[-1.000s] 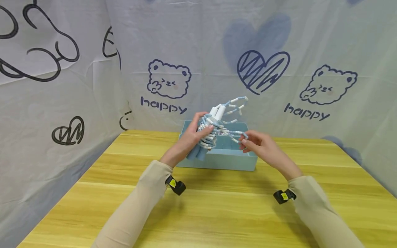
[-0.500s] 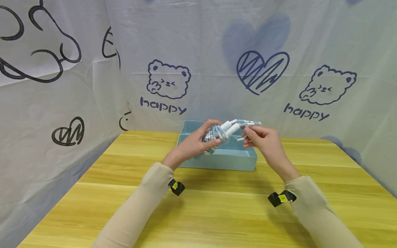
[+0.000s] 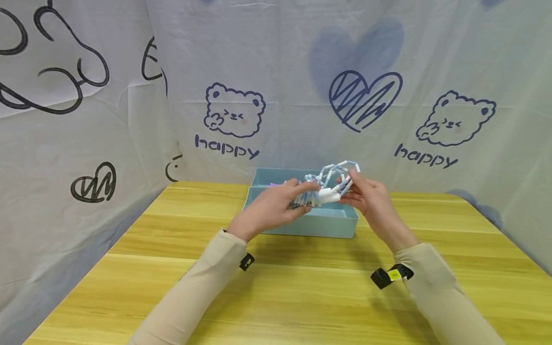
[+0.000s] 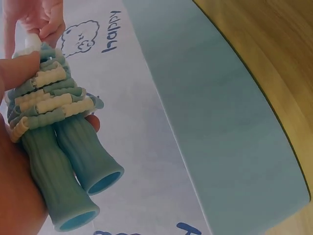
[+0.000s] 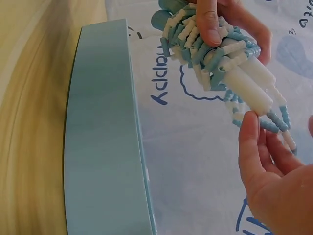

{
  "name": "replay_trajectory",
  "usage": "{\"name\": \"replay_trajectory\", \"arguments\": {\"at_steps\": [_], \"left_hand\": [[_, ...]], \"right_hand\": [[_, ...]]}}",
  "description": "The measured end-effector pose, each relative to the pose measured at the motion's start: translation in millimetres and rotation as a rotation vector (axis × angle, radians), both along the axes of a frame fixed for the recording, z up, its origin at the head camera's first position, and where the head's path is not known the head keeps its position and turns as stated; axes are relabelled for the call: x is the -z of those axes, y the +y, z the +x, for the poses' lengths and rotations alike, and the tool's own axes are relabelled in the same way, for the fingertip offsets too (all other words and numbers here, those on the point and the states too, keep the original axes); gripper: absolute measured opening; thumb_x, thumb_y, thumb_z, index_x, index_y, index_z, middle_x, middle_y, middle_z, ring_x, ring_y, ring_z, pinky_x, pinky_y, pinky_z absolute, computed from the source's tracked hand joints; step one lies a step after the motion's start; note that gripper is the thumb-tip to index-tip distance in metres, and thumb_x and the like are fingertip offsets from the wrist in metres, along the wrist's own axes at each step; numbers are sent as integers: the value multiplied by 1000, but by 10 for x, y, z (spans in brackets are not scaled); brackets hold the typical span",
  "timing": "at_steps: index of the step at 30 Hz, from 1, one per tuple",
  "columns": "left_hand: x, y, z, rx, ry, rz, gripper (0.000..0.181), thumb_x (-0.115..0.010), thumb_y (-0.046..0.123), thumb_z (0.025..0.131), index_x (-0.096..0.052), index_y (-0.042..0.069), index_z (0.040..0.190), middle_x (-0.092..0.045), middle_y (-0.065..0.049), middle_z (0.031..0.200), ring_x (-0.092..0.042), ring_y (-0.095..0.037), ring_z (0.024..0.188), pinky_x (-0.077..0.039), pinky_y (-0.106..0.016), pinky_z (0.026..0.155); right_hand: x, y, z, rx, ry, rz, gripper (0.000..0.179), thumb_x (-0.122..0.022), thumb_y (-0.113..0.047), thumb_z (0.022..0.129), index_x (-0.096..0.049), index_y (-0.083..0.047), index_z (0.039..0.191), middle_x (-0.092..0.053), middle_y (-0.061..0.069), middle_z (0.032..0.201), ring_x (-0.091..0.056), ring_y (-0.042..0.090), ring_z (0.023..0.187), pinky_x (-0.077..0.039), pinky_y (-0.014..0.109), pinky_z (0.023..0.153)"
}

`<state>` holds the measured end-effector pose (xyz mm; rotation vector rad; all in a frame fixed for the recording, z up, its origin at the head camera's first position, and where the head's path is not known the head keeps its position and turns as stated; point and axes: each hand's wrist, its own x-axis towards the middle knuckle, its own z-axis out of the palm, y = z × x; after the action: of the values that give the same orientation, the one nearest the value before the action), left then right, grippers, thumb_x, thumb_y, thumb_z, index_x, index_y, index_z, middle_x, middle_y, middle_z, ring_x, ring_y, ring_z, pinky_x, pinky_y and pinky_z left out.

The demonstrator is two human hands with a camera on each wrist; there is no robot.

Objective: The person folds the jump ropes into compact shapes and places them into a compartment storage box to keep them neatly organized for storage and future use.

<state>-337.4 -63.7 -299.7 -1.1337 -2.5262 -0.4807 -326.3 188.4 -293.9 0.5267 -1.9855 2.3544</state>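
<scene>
A jump rope (image 3: pixel 330 194) with blue and white beads is wound round its own two handles. My left hand (image 3: pixel 273 205) grips the wound part, thumb across the beads (image 4: pixel 51 98). Two blue flared handle ends (image 4: pixel 63 183) stick out of the coil on one side. From the other side come the white handle parts (image 5: pixel 247 90), towards my right hand (image 3: pixel 374 199). That hand holds the loose beaded loop (image 3: pixel 342 167) between thumb and fingers, right at the white tips. The bundle is held in the air over a light blue box (image 3: pixel 308 227).
The box stands on the wooden table (image 3: pixel 293 292), with a back and a front compartment. Something purple (image 3: pixel 272 185) shows inside it, partly behind my left hand. A printed white cloth (image 3: pixel 297 96) hangs behind the table.
My left hand has turned over, swinging the white handle parts from pointing up to pointing right. My right hand has risen slightly, and the loose rope now loops above the handles.
</scene>
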Motion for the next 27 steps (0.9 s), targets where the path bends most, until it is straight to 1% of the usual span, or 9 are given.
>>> {"name": "replay_trajectory", "arguments": {"at_steps": [2,4,8,10,12,14,17,22,27], "left_hand": [[7,12,9,3,28,-24,48,-62,36,97,-47,35,143,-51,6,97,-48,-10,69,-43,-24,57],[10,20,16,4,32,-30,48,-63,36,97,-48,35,143,-51,6,98,-48,-10,70,-43,-24,58],[12,28,18,-7,-4,-36,49,-63,35,97,-47,36,143,-54,4,107,-53,-11,76,-47,-27,62],[13,36,10,-6,-32,-36,50,-63,35,97,-46,35,144,-58,2,121,-59,-14,93,-52,-33,74],[15,46,3,-2,-68,-33,51,-62,35,97,-45,35,145,-55,2,135,-56,-19,116,-50,-40,90],[18,55,-1,1,-102,-28,52,-62,35,97,-43,35,146,-48,3,146,-43,-24,134,-41,-46,103],[22,61,1,-4,-142,-23,53,-61,37,98,-41,37,147,-43,5,150,-33,-27,141,-34,-49,109],[38,49,2,-5,-172,-5,54,-60,37,98,-40,37,148,-44,5,149,-47,-18,130,-42,-43,102],[43,43,9,-13,-183,6,54,-61,37,98,-41,36,148,-50,4,143,-55,-13,113,-48,-39,91]], "right_hand": [[16,-6,-3,37,-7,27,37,-63,-30,97,-63,6,106,-69,5,98,-67,15,81,-55,28,80],[32,-10,-13,71,-12,74,35,-66,-24,96,-59,6,112,-68,6,103,-68,15,83,-55,28,81],[62,7,-41,110,38,155,52,-62,-10,97,-41,-2,144,-63,11,115,-67,14,92,-54,27,83],[74,21,-52,117,93,171,64,-59,-5,97,-30,-13,154,-64,12,114,-68,14,93,-54,24,78],[74,24,-41,133,162,181,68,-57,-1,97,-27,-20,156,-66,13,109,-69,14,91,-52,21,69],[73,21,-28,156,230,200,60,-55,-1,98,-36,-22,152,-67,14,106,-70,16,89,-49,22,63],[75,16,-16,204,329,269,45,-56,-6,99,-50,-18,142,-62,18,103,-68,19,84,-50,23,62],[108,25,-32,282,435,455,26,-62,-13,98,-64,-7,123,-58,14,100,-60,23,81,-56,28,71],[124,43,-60,447,605,773,12,-70,-13,93,-69,-9,104,-56,9,111,-53,25,102,-52,41,84]]}}
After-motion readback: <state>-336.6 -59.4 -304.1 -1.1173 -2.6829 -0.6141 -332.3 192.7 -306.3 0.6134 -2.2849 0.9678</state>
